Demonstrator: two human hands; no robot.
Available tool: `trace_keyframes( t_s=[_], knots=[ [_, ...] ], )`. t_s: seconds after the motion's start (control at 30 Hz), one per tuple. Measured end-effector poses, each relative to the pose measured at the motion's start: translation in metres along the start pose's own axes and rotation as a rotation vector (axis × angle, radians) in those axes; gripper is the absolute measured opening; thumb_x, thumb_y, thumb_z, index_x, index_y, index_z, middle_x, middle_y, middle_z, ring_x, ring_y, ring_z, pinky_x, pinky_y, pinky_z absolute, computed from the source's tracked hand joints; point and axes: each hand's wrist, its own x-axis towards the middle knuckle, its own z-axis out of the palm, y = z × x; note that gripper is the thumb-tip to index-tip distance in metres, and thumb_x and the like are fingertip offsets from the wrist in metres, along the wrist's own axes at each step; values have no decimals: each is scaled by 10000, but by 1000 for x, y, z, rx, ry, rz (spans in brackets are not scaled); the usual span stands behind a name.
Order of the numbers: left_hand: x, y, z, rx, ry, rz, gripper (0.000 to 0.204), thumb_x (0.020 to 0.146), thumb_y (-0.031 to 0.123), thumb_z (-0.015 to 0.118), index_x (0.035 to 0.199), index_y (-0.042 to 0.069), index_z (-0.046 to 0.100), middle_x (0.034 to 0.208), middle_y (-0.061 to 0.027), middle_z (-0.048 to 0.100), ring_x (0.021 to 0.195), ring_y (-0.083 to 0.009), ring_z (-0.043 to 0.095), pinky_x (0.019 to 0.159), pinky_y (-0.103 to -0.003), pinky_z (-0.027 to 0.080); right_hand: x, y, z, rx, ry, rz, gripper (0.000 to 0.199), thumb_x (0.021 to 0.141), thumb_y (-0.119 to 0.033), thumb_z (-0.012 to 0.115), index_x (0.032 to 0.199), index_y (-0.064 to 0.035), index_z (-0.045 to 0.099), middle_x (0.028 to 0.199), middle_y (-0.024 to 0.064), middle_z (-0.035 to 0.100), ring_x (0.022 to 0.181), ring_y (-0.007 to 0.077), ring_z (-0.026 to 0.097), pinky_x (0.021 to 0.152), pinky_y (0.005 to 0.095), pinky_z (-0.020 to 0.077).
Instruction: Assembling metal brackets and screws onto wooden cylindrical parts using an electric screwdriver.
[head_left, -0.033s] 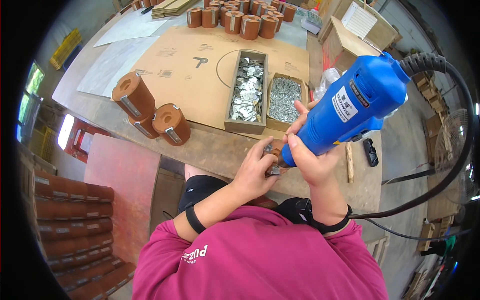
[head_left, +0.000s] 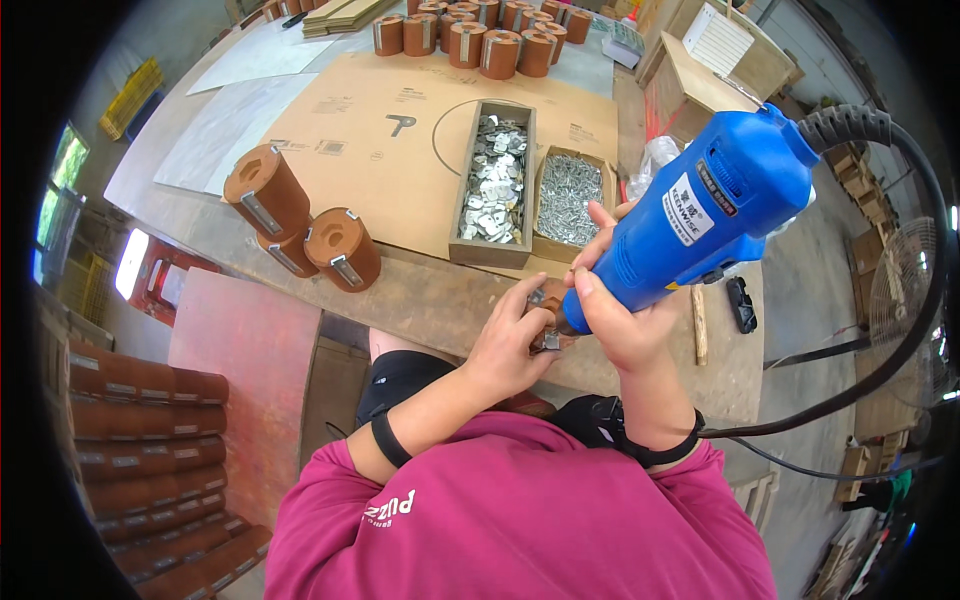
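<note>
My right hand (head_left: 630, 315) is closed around the lower body of a blue corded power screwdriver (head_left: 690, 215), which slants down to the left. Its dark nose meets the work at the table's front edge. There, my left hand (head_left: 510, 345) curls its fingers round a brown cylinder (head_left: 547, 303) with metal clips on it. Hand and tool cover most of that cylinder, and the tool's tip is hidden. Beyond my hands stand a long box of flat metal plates (head_left: 455, 225) and a carton of small screws (head_left: 541, 240).
Several brown cylinders (head_left: 340, 245) with metal strips stand at the table's left edge, and more cylinders (head_left: 500, 52) stand at the back. Flat cardboard (head_left: 350, 110) covers the middle. A wooden stick (head_left: 699, 325) and a black object (head_left: 741, 305) lie at right. The tool's black cable (head_left: 925, 270) loops down.
</note>
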Motion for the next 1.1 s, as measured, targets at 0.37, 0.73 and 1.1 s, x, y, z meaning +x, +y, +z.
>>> trace_keyframes(
  t_s=[0.37,0.73,1.1],
  knots=[
    [-1,-4,-1,48,1,60,375,584,77,734,893,28,527,1232,-237,369,1083,-414,423,884,-430,382,-1,-3,1,13,-4,5,569,678,50,538,1196,10,304,723,30,529,660,134,567,1010,525,242],
    [0,-1,-10,69,-57,4,365,582,117,763,882,19,580,1241,-217,386,1045,-352,495,829,-366,444,2,-5,-36,292,188,-19,570,676,-24,577,1188,-5,329,710,54,551,660,164,583,1007,490,245],
    [9,-5,-22,-50,-155,59,292,662,101,702,913,6,587,1257,-216,390,1086,-342,480,862,-357,428,-45,25,-91,266,554,192,541,665,-65,593,1151,10,368,710,74,535,612,188,576,890,394,411]
  ],
)
